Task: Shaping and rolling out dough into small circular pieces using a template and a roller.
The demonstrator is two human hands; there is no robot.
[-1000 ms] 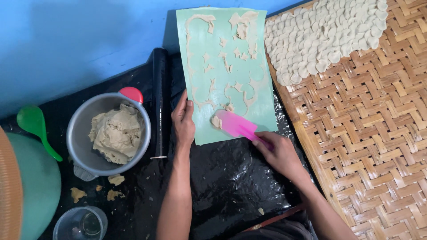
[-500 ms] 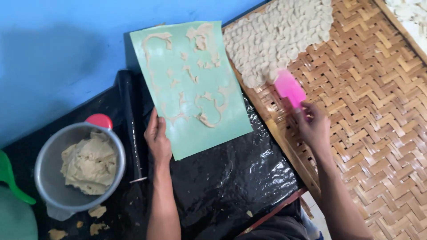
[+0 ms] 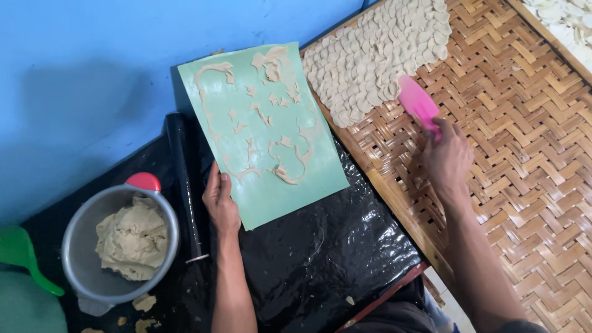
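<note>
My left hand (image 3: pixel 219 200) presses flat on the lower left edge of a light green sheet (image 3: pixel 265 132) that carries thin scraps of beige dough. My right hand (image 3: pixel 446 157) grips a pink scraper (image 3: pixel 418 103) over a woven bamboo tray (image 3: pixel 518 142). The scraper's blade rests at the edge of a patch of small round dough pieces (image 3: pixel 376 58) laid side by side on the tray. The green sheet lies partly on a glossy black plastic cover (image 3: pixel 320 253).
A grey metal bowl (image 3: pixel 77 231) holds a lump of dough (image 3: pixel 132 237) at the lower left, with a red-topped item (image 3: pixel 143 181) behind it. A black roller (image 3: pixel 185 179) lies beside the sheet. A green scoop (image 3: pixel 21 256) sits far left. Blue surface (image 3: pixel 92 80) lies behind.
My right hand carried the pink scraper from the green sheet across to the bamboo tray, up to the edge of the round pieces. My left hand stayed on the sheet.
</note>
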